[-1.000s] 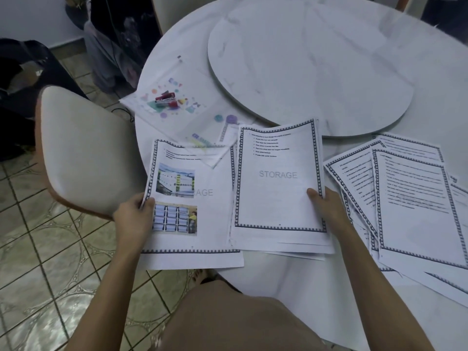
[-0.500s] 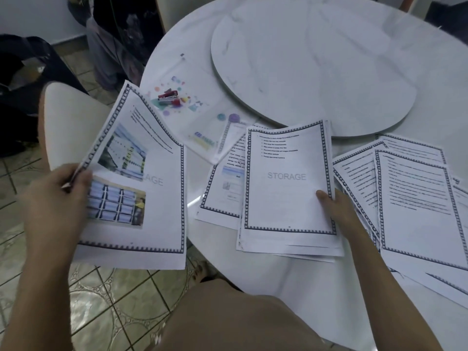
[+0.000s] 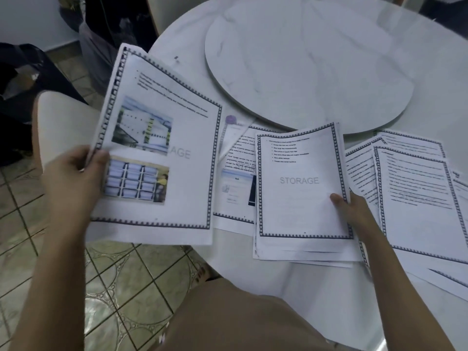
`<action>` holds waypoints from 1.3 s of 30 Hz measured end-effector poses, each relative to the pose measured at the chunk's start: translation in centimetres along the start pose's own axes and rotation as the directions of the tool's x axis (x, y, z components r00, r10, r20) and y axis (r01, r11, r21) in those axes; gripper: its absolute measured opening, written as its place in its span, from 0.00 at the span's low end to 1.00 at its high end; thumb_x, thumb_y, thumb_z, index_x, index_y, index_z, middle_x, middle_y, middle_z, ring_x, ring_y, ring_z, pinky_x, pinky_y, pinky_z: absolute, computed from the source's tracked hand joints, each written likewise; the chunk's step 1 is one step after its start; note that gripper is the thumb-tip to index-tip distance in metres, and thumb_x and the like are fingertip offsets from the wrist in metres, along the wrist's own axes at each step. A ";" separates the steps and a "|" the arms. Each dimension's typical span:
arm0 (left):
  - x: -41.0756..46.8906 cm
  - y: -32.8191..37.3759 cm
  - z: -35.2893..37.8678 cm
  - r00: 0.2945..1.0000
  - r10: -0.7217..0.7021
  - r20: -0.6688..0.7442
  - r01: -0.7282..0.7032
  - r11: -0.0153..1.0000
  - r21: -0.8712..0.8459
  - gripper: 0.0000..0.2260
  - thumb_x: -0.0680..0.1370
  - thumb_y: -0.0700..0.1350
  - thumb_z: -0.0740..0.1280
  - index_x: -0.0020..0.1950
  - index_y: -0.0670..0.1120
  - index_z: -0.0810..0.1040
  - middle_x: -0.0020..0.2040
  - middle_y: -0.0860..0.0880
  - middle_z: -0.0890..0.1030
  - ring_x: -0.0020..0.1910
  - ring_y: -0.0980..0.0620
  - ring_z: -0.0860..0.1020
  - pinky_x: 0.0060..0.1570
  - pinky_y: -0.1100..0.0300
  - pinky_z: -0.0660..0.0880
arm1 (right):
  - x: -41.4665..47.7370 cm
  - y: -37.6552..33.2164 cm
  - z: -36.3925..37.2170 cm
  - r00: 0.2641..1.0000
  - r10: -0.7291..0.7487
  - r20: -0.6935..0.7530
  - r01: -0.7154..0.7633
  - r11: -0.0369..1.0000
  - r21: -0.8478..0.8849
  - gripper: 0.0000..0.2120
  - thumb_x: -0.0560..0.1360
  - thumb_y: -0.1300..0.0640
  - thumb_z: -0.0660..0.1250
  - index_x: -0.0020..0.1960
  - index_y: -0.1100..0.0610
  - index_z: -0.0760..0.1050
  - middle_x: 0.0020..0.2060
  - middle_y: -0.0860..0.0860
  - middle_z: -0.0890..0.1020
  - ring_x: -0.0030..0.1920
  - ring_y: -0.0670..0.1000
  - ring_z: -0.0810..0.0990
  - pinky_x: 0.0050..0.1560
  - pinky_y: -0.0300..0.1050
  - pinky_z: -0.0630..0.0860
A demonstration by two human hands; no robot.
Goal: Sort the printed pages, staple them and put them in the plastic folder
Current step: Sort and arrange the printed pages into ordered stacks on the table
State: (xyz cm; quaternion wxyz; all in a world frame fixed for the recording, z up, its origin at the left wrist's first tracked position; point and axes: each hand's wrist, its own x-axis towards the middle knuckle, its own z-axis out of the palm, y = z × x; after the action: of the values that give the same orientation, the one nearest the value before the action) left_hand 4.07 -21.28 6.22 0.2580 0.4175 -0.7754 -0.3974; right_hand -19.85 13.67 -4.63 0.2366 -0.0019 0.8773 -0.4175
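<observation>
My left hand point(image 3: 73, 176) pinches the left edge of a printed page with two pictures point(image 3: 157, 153), held tilted in the air over the table's left edge. My right hand point(image 3: 354, 211) grips the right side of a small stack topped by a "STORAGE" page point(image 3: 298, 183), thumb on top. One more bordered page point(image 3: 235, 173) lies flat between the two. Several text pages point(image 3: 415, 193) are spread at the right. The raised page hides the plastic folder and the stapler, except for a purple corner point(image 3: 230, 119).
A round marble turntable point(image 3: 316, 59) sits in the middle of the white round table point(image 3: 329, 295). A cream chair point(image 3: 60, 115) stands at the left, over tiled floor point(image 3: 121, 295). Dark bags point(image 3: 25, 79) lie on the floor at the far left.
My left hand lifted the picture page off the table, swung it left, then brought it back up over the folder and stapler. The page beneath became visible. My right hand stayed on the stack.
</observation>
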 end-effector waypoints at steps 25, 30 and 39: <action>9.2 -8.3 7.5 0.956 -0.253 0.149 0.224 0.957 0.185 0.19 0.77 0.39 0.64 0.67 0.38 0.68 0.61 0.37 0.76 0.59 0.39 0.74 0.57 0.49 0.70 | -1.0 -1.1 1.3 0.997 0.023 -0.067 -0.023 1.000 0.003 0.18 0.77 0.53 0.61 0.62 0.63 0.72 0.54 0.58 0.78 0.57 0.56 0.76 0.54 0.44 0.67; 8.0 -7.0 7.9 0.977 -0.191 0.095 0.143 0.915 0.376 0.23 0.76 0.43 0.65 0.69 0.38 0.66 0.66 0.33 0.67 0.67 0.36 0.63 0.65 0.46 0.62 | -1.5 -1.3 1.5 0.998 0.000 -0.059 0.005 0.995 0.096 0.17 0.77 0.53 0.62 0.63 0.60 0.72 0.51 0.52 0.77 0.54 0.52 0.75 0.52 0.42 0.68; 1.2 -0.5 11.2 0.862 -0.050 0.504 0.202 0.946 -0.252 0.14 0.81 0.46 0.56 0.65 0.43 0.71 0.56 0.45 0.79 0.48 0.52 0.79 0.51 0.59 0.75 | -1.7 -3.8 1.7 0.999 -0.019 -0.038 0.032 0.932 0.360 0.14 0.77 0.53 0.63 0.61 0.55 0.73 0.54 0.51 0.80 0.55 0.51 0.79 0.57 0.47 0.76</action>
State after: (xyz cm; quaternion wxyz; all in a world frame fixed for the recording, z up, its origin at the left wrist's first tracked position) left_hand -4.53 -18.02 -0.23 0.0854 0.3096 -0.7174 -0.6182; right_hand -18.34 10.27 -2.09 0.2125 0.0373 0.7898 -0.5742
